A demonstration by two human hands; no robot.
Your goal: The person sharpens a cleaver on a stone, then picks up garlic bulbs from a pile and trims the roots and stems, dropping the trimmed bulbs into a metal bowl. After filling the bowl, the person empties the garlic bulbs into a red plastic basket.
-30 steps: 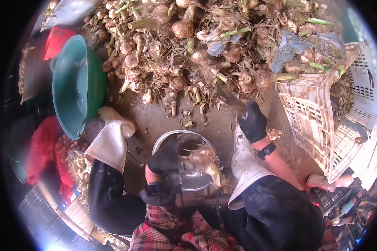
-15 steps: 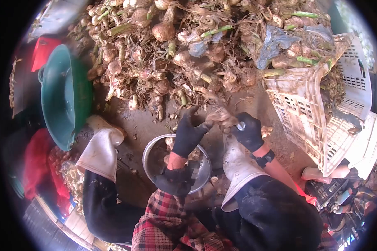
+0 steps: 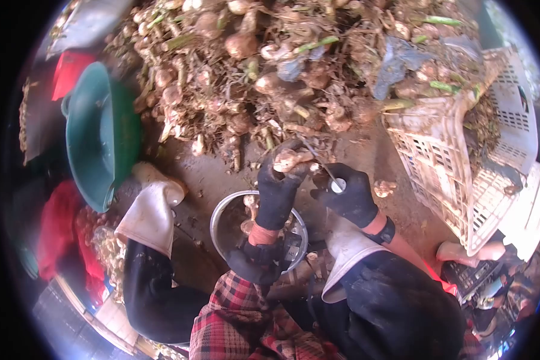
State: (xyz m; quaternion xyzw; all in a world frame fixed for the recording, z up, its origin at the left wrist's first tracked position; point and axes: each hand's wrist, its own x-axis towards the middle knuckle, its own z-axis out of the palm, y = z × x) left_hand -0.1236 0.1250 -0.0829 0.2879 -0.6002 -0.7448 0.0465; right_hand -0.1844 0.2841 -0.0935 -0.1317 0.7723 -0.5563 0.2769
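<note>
A garlic bulb (image 3: 289,160) with a stalk is gripped in my left hand (image 3: 278,195), which wears a dark glove. Close beside it on the right, my gloved right hand (image 3: 353,198) is closed around a knife (image 3: 338,185); the round pale end of its handle shows, and its thin blade slants up towards the bulb's right end. Below my left hand stands a round metal basin (image 3: 215,225) with some bulbs in it, partly hidden by my left forearm. In front of both hands rises a large heap of dirty garlic (image 3: 240,78) with dry stalks and roots.
A green plastic basin (image 3: 90,138) leans on its side at left, near a red net bag (image 3: 66,228). At right stands a muddy white plastic crate (image 3: 432,162). My white boots (image 3: 147,216) flank the metal basin. One loose bulb (image 3: 384,188) lies on the floor.
My left hand has turned and lifted the bulb slightly up and left, so it now shows above the fingers. The knife blade has come into sight. The view has shifted slightly.
</note>
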